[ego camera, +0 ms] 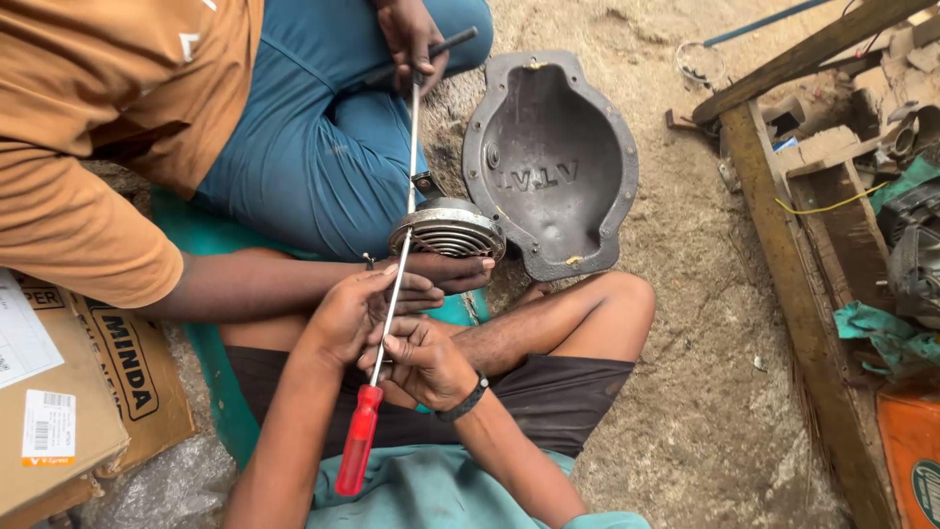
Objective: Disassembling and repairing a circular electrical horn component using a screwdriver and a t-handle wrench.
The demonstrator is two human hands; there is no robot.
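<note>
Both hands, left (345,318) and right (423,364), pinch the red-handled screwdriver's (377,372) shaft low in the middle, steadying it against the horn (447,230) a co-worker's hand (446,272) props underneath.

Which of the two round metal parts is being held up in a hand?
The smaller ribbed disc, propped by the co-worker's hand beneath it. The larger grey cover lies hollow side up on the sandy ground, with no hand on it.
</note>
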